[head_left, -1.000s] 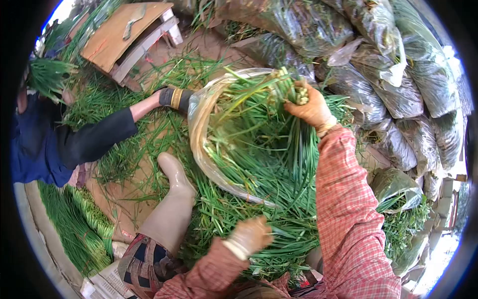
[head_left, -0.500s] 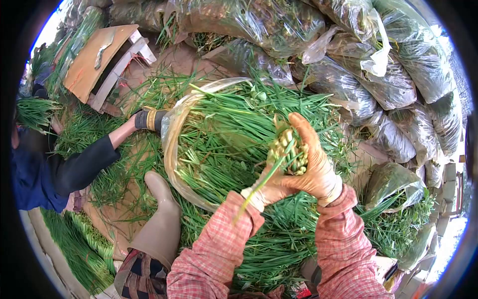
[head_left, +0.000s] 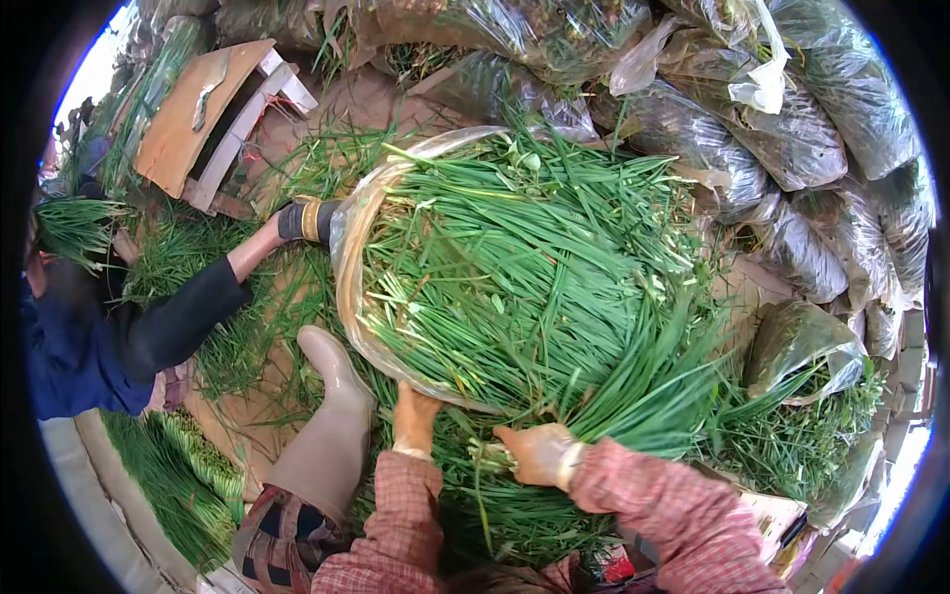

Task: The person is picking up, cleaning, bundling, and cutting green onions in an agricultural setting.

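While gripping the chive bundle in the right hand, keep stems aligned. Steady the clear bag rim beside the curled left hand.

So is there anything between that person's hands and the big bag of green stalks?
Nothing visible. The left hand touches the near rim of the clear plastic bag. The right hand grips a bunch of green stalks lying right at the bag's near edge.

chives in open bag, filled sacks behind
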Demonstrator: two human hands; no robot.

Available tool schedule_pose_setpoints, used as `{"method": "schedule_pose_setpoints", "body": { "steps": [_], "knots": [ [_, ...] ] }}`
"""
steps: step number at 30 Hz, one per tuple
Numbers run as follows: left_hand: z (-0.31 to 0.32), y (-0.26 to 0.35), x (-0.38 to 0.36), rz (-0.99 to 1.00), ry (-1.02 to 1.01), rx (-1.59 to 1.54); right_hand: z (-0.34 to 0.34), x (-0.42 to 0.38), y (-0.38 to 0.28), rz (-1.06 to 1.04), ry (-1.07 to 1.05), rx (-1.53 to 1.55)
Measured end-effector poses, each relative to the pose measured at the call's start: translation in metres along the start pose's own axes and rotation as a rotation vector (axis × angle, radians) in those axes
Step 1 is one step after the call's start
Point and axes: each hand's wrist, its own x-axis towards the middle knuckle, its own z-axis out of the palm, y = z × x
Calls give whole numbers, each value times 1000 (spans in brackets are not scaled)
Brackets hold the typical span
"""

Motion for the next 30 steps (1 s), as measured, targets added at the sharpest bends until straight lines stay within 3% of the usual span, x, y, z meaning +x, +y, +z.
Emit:
{"method": "schedule_pose_setpoints", "body": {
  "steps": [4,5,8,12,15,20,23,24,26,28,29,30],
  "knots": [
    [11,-24,35,-261,-180,-142,96,68,25,247,95,-101],
    [12,-28,37,-267,-279,-144,109,77,35,237,215,-149],
    [25,-43,48,-340,-355,-396,101,85,54,282,377,-81],
    [51,-51,55,-212,-308,-230,57,88,68,377,82,-29],
    [73,-52,67,-167,-325,-267,68,95,101,282,453,-214],
    [149,-39,107,-98,-503,-330,-9,103,147,282,434,-87],
    [148,-40,116,-127,-464,-274,-21,104,144,277,426,-152],
    [146,-36,111,-142,-462,-243,-23,95,133,190,489,-150],
    [115,-42,101,-136,-417,11,-48,49,102,177,345,-19],
    [82,-45,67,-112,-76,241,-95,-13,77,156,412,141],
    [65,-47,49,-126,93,346,-117,-45,76,84,545,208],
    [53,-44,36,-30,112,403,-139,-80,78,3,676,275]
  ]
}}
